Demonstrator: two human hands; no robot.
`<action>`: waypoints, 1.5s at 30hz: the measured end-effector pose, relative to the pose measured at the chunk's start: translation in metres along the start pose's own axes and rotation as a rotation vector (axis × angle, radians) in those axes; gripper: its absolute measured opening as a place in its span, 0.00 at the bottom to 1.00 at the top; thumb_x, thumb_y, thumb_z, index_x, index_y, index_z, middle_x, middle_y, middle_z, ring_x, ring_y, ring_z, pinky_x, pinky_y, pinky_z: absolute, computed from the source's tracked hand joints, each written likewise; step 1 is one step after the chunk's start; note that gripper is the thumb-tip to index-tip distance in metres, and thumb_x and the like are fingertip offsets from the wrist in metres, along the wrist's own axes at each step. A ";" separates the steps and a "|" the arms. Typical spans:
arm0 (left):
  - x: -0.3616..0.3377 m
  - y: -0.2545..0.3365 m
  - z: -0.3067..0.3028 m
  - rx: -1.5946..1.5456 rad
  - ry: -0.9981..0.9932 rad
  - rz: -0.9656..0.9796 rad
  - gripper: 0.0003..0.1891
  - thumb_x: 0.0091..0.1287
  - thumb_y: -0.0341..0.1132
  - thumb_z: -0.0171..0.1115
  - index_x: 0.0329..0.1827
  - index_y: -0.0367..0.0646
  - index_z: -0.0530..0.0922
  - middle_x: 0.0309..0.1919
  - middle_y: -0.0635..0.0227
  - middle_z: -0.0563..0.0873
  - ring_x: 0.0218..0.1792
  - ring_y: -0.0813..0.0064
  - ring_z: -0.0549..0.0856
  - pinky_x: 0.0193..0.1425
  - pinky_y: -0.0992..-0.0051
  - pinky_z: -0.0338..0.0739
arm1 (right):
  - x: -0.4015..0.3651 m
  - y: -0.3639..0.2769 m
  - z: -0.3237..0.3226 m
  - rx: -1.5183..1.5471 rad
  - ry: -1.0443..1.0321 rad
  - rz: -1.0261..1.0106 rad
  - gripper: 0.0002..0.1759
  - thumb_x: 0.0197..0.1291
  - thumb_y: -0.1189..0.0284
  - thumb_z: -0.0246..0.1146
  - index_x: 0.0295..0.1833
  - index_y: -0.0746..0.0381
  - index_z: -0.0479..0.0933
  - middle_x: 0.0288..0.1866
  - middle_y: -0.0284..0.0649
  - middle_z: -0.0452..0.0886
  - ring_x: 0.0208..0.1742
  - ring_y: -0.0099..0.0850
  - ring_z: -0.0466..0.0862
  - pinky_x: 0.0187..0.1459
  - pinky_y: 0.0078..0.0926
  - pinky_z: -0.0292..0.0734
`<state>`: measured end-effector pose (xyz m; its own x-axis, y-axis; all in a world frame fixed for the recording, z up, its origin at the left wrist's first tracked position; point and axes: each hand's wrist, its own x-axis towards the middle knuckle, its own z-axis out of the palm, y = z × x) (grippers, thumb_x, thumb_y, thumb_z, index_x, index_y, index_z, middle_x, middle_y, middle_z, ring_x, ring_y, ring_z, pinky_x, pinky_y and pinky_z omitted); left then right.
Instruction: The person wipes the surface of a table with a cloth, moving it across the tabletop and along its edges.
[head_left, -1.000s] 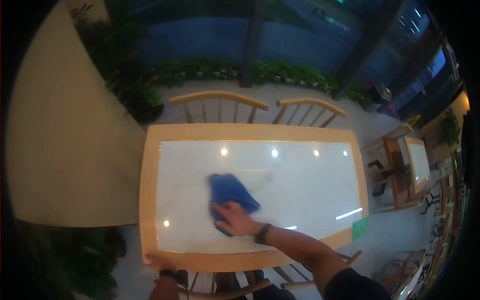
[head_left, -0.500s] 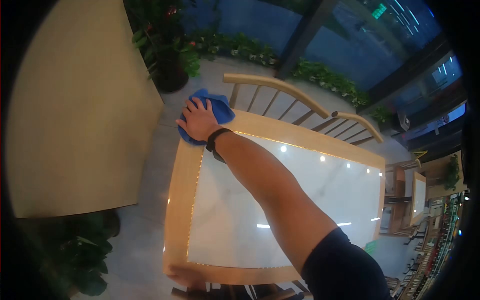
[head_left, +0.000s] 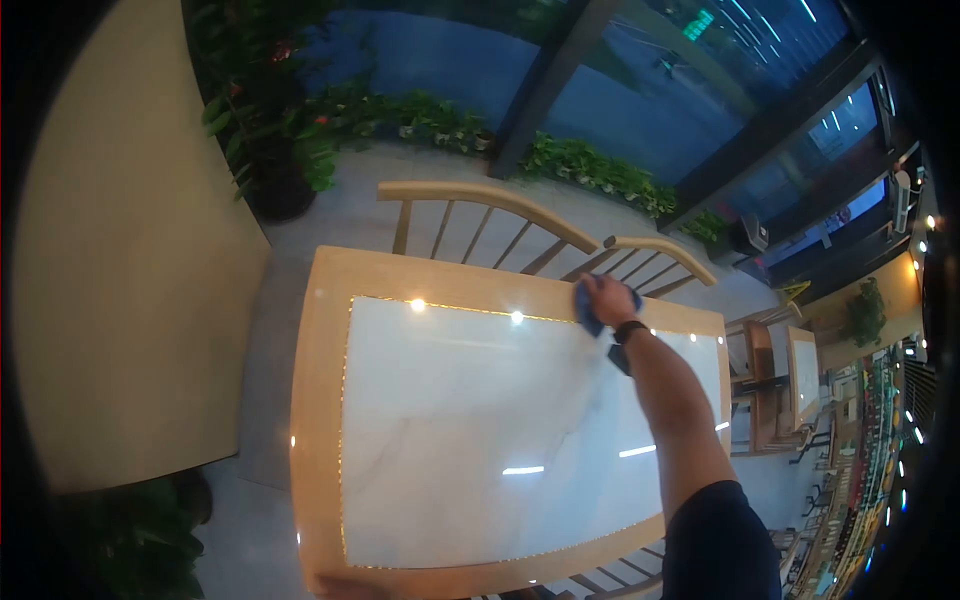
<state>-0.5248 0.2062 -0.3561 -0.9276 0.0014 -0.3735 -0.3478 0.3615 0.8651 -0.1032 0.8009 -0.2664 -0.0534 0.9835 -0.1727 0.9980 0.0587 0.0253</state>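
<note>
My right hand [head_left: 608,299] is closed over a blue cloth [head_left: 590,308] and presses it on the far wooden border of the table [head_left: 330,270]. A dark band circles that wrist. White, marble-like panelling with a gold-dotted outline fills the middle of the tabletop. At the table's near left corner, my left hand [head_left: 345,587] shows only as a dim smear at the bottom of the view. Its fingers cannot be made out.
Two wooden chairs [head_left: 490,195] stand along the far side, and other chairs at the near edge. A beige panel [head_left: 130,250] rises on the left. Potted plants [head_left: 285,190] line the window. Another table [head_left: 803,375] is at the right.
My right hand has swept the blue cloth from the far left corner rightward along the far border. The cloth is now bunched smaller in the hand. The view has shifted as well.
</note>
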 end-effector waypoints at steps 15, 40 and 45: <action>0.065 -0.044 -0.053 1.654 -0.120 0.323 0.39 0.79 0.64 0.41 0.80 0.42 0.64 0.76 0.53 0.71 0.74 0.60 0.72 0.78 0.52 0.64 | -0.035 -0.197 -0.001 0.358 0.317 -0.373 0.22 0.72 0.56 0.54 0.56 0.62 0.82 0.58 0.47 0.80 0.64 0.46 0.76 0.67 0.48 0.65; 0.082 0.010 -0.001 1.001 0.139 0.395 0.41 0.77 0.66 0.43 0.75 0.36 0.70 0.71 0.50 0.76 0.66 0.55 0.78 0.71 0.55 0.72 | 0.023 0.510 0.043 0.054 0.066 0.332 0.34 0.77 0.46 0.47 0.52 0.64 0.85 0.56 0.60 0.85 0.60 0.58 0.84 0.64 0.53 0.76; 0.101 0.009 -0.020 0.942 0.152 0.372 0.41 0.77 0.66 0.43 0.74 0.35 0.71 0.70 0.50 0.77 0.65 0.54 0.79 0.69 0.56 0.73 | 0.006 0.386 0.032 0.192 0.036 -0.012 0.26 0.79 0.54 0.45 0.64 0.56 0.82 0.55 0.57 0.86 0.58 0.54 0.84 0.62 0.49 0.77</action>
<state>-0.6239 0.1907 -0.3795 -0.9852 0.1685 -0.0322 0.1530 0.9481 0.2786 0.2825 0.8236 -0.2887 -0.0635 0.9887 -0.1361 0.9854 0.0406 -0.1652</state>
